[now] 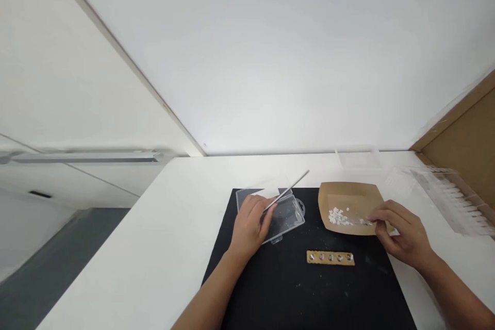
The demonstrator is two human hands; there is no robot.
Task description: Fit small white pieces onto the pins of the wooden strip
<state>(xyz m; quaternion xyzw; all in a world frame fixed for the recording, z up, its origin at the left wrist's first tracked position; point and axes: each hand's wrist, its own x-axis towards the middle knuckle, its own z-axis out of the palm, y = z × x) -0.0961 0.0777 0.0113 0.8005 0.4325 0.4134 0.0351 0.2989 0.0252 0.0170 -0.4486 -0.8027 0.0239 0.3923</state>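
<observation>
My left hand (250, 223) is closed on a thin grey stick (291, 188), which points up to the right. Under that hand an open clear plastic case (286, 219) lies on a black mat (270, 289). My right hand (402, 234) is at the right side of a brown paper tray (350, 189), thumb and forefinger brought together; whatever is between them is too small to make out. Small white pieces (338, 216) are heaped in the tray's left part, with a few scattered toward my fingertips. In front of the tray lies a tan strip (326, 258) bearing a row of small shiny round pieces.
The mat covers part of a white table (154, 247) that meets a white wall (294, 62). At the right stands a clear plastic rack (448, 198) with several slots, near a brown board (472, 139). Tiny specks dot the mat.
</observation>
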